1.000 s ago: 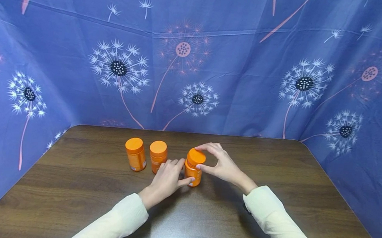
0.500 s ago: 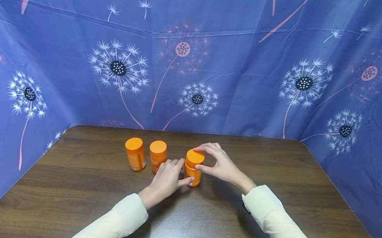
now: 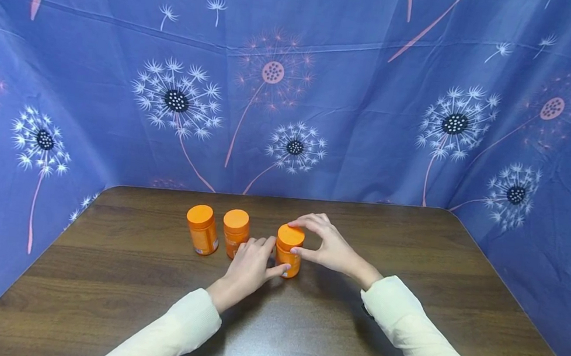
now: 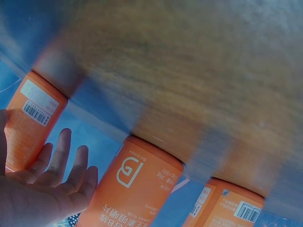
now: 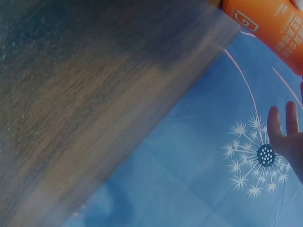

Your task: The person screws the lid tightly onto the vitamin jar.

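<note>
An orange pill bottle (image 3: 285,260) stands upright on the wooden table, its round orange cap (image 3: 291,235) sitting level on top. The left hand (image 3: 248,265) holds the bottle's body, thumb at the front and index finger at the left side. From the right, the right hand (image 3: 334,250) pinches the cap between thumb and fingertips. In the left wrist view, the bottle (image 4: 35,118) shows a white barcode label beside the left hand (image 4: 52,184). The right wrist view catches the same bottle (image 5: 272,28) at the top corner, with part of the right hand (image 5: 289,137) below.
Two more capped orange bottles stand left of the held one: a middle bottle (image 3: 235,232), partly behind the left hand, and a far-left bottle (image 3: 202,230). A blue dandelion-print cloth (image 3: 366,122) hangs behind the brown table (image 3: 415,245).
The cap, tilted and slightly to the right a second ago, has come down level on the bottle with the right fingers. The left hand and other bottles have stayed put.
</note>
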Tool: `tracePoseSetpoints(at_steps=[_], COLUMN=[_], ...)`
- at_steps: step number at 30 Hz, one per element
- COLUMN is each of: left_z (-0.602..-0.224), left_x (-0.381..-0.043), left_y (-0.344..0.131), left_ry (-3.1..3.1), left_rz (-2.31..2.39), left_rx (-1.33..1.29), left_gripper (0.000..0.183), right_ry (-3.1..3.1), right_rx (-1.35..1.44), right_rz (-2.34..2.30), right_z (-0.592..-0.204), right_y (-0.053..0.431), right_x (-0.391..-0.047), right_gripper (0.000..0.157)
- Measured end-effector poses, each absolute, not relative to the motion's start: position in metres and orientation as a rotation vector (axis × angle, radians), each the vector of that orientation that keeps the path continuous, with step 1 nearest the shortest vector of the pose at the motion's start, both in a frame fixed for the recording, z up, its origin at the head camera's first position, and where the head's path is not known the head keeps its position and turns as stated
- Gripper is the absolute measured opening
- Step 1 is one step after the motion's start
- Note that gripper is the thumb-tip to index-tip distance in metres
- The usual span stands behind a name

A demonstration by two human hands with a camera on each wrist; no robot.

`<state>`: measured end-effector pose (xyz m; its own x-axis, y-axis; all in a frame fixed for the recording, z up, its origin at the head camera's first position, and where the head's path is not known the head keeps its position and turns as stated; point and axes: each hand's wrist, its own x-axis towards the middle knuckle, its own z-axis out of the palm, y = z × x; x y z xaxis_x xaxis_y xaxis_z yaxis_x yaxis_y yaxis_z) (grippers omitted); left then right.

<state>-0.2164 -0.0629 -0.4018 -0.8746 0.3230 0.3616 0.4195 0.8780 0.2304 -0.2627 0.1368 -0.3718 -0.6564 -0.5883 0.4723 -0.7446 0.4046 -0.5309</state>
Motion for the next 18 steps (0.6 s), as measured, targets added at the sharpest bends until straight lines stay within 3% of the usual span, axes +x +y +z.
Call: tracePoseSetpoints(at_steps=[18], left_z=[-0.4034], left_x=[-0.2163], left_y=[-0.0619], left_ry=[-2.744], left_rz=[-0.424], left_rx=[-0.539], left_gripper=[0.053], right_ry=[-2.431], right_rx=[1.092], right_rz=[1.13], right_z=[-0.374], right_y=[0.1328], right_x=[-0.2593], right_gripper=[0.045])
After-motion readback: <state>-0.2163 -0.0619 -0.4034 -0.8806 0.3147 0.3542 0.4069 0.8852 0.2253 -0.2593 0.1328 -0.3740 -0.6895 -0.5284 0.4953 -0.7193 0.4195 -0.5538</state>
